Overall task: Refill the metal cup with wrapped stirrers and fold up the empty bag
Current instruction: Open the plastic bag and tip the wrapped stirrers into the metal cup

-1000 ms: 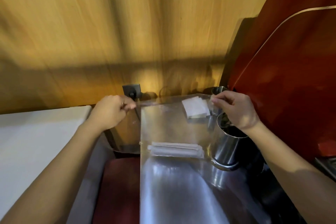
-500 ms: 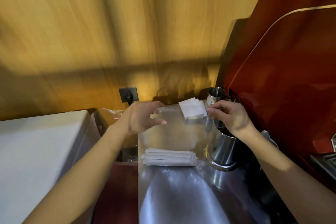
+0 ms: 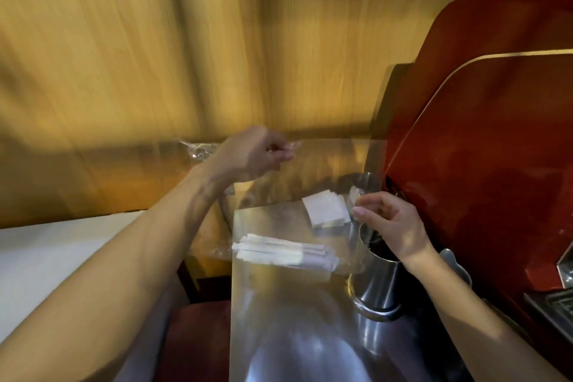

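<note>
While right hand (image 3: 392, 226) stays pinching bag (image 3: 325, 164) corner, left hand (image 3: 251, 152) lifted higher — fingers clamped on bag.

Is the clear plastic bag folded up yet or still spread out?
Spread out. The clear plastic bag hangs as one flat sheet, pinched by the left hand and right hand, with no fold visible.

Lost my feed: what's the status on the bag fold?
Left hand and right hand pinch the clear bag, raised, unfolded. Wrapped stirrers on counter, not in metal cup. Nothing blocking.
</note>
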`<state>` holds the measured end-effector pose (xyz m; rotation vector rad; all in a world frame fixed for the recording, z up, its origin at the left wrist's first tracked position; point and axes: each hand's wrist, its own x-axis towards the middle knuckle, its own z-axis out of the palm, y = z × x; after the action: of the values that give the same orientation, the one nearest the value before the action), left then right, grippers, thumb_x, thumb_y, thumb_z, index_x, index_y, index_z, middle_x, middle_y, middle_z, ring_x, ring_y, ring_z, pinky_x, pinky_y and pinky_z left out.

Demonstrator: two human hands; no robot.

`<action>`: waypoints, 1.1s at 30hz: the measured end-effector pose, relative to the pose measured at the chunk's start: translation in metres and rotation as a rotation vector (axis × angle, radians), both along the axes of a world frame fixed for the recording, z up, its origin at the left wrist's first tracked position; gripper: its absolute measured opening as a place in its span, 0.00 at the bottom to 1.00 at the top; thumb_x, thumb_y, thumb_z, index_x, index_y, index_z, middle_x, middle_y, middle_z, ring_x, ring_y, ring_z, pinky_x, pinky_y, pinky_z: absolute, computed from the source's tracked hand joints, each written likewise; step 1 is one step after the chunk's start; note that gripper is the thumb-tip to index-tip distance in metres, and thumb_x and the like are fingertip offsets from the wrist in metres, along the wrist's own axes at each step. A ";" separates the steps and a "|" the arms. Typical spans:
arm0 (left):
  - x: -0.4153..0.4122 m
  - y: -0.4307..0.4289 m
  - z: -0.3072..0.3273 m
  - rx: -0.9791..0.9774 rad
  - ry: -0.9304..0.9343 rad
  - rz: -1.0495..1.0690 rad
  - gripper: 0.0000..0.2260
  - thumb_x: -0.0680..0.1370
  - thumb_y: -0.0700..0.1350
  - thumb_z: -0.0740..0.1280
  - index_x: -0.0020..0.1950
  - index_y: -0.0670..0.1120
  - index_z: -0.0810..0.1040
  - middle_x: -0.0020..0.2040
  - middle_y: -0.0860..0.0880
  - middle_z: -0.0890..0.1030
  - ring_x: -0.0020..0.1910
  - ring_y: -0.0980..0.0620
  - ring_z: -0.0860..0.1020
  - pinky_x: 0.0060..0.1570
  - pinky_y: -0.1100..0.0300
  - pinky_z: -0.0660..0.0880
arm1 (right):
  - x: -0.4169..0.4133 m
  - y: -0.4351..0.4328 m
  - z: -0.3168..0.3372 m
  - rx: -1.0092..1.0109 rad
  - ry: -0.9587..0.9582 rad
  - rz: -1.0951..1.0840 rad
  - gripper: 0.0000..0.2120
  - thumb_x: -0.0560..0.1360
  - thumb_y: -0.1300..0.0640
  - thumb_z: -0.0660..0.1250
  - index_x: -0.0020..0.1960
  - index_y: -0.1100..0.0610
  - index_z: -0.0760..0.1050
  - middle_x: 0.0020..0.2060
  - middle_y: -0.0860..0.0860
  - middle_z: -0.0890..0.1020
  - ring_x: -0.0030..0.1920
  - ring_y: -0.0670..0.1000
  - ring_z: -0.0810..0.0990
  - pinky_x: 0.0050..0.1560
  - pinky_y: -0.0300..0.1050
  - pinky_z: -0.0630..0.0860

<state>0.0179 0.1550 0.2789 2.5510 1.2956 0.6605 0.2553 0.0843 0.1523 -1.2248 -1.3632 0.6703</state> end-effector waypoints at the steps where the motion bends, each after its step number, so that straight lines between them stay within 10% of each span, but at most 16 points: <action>1: 0.000 0.002 0.010 0.008 -0.022 0.002 0.08 0.75 0.46 0.68 0.36 0.47 0.78 0.30 0.51 0.81 0.32 0.55 0.79 0.41 0.51 0.75 | 0.000 -0.001 -0.001 0.010 0.010 -0.007 0.06 0.68 0.59 0.72 0.43 0.50 0.78 0.39 0.51 0.83 0.36 0.39 0.80 0.38 0.27 0.73; 14: 0.034 -0.012 0.105 0.173 -0.091 -0.063 0.08 0.76 0.43 0.66 0.43 0.38 0.80 0.32 0.47 0.79 0.31 0.51 0.76 0.37 0.58 0.73 | 0.015 -0.022 0.000 0.109 0.068 -0.103 0.13 0.70 0.63 0.71 0.37 0.44 0.79 0.32 0.36 0.84 0.35 0.38 0.80 0.37 0.28 0.73; 19: 0.060 -0.022 0.116 0.179 -0.122 -0.167 0.09 0.77 0.42 0.65 0.48 0.36 0.79 0.38 0.42 0.80 0.36 0.49 0.77 0.36 0.61 0.74 | 0.039 -0.047 0.015 0.185 0.086 -0.281 0.09 0.72 0.60 0.69 0.40 0.46 0.79 0.35 0.47 0.84 0.39 0.50 0.82 0.44 0.42 0.76; 26: 0.113 -0.031 0.123 0.165 -0.229 -0.335 0.09 0.76 0.41 0.66 0.49 0.35 0.79 0.36 0.43 0.79 0.27 0.62 0.76 0.30 0.71 0.73 | 0.083 -0.100 0.035 0.272 -0.001 -0.485 0.04 0.72 0.61 0.68 0.43 0.54 0.80 0.32 0.36 0.83 0.35 0.36 0.79 0.38 0.26 0.72; 33: 0.163 -0.038 0.114 0.136 -0.338 -0.561 0.08 0.76 0.42 0.67 0.46 0.36 0.79 0.33 0.46 0.79 0.32 0.54 0.77 0.38 0.55 0.77 | 0.111 -0.161 0.047 0.286 -0.044 -0.648 0.10 0.73 0.59 0.67 0.40 0.44 0.78 0.32 0.36 0.82 0.31 0.40 0.78 0.29 0.31 0.74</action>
<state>0.1809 0.1172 0.3928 2.5715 0.4102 1.0093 0.3667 -0.0767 0.1989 -1.3460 -0.9657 -0.0071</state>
